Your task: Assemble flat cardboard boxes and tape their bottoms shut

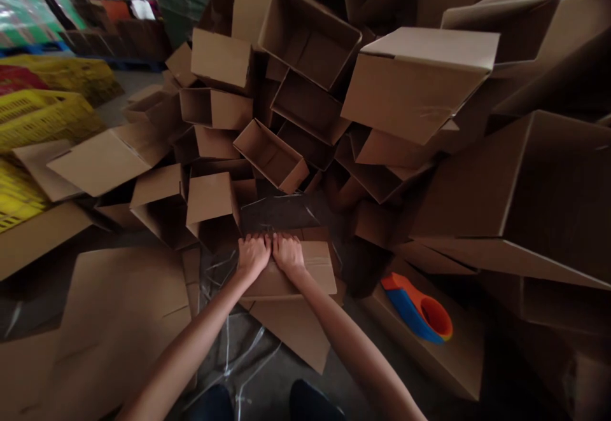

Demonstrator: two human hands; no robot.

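Side by side at the centre, my left hand (254, 255) and my right hand (287, 254) rest on a brown cardboard box (319, 268). The fingers of both are bent over its far edge, thumbs close together. How far the fingertips reach underneath is hidden. Below this box a cardboard flap (296, 329) sticks out toward my feet. To the right, an orange and blue plastic tool with a round opening (417, 310) lies on another carton (439, 357).
Open cardboard boxes are heaped ahead and to the right, including a large one (463, 186). Flattened cardboard (124, 313) lies at left. Yellow crates (52, 116) stand at far left. Pale strands of plastic (248, 351) litter the dark floor near my feet.
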